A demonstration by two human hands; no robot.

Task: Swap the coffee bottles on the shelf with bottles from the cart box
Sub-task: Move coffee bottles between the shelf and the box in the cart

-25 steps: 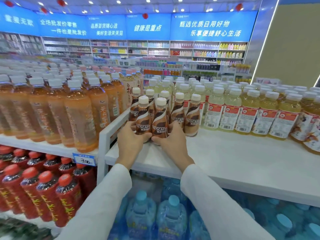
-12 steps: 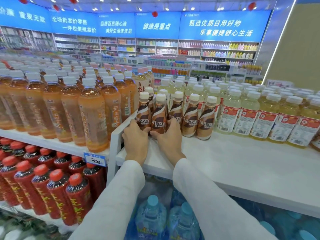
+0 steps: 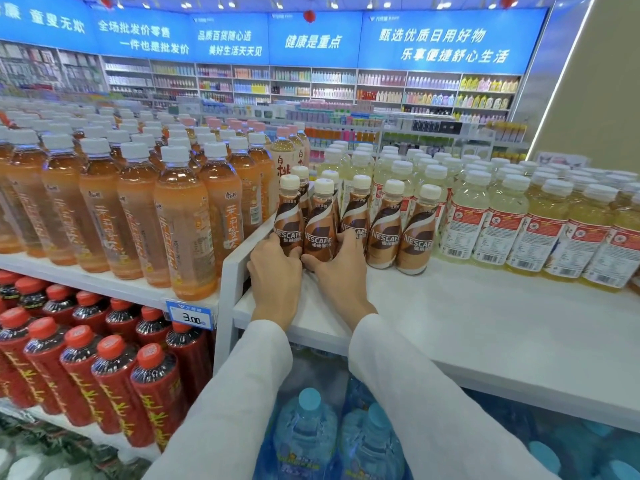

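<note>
Gripping with both hands just right of the white shelf divider (image 3: 235, 268). In the left hand (image 3: 275, 278), fingers curled round its lower body, the first Nescafé bottle (image 3: 288, 220), closest to the divider. In the right hand (image 3: 341, 271), thumb in front and fingers wrapped behind, the second Nescafé bottle (image 3: 321, 223), right beside the first on the side away from the divider. Both upright, bases hidden behind the hands. Farther right of the divider, more Nescafé bottles (image 3: 386, 230), then pale yellow drink bottles (image 3: 498, 223). Left of the divider, orange tea bottles (image 3: 183, 223); below those, red-capped bottles (image 3: 114, 382) and a blue price tag (image 3: 189, 315) reading 3.00.
</note>
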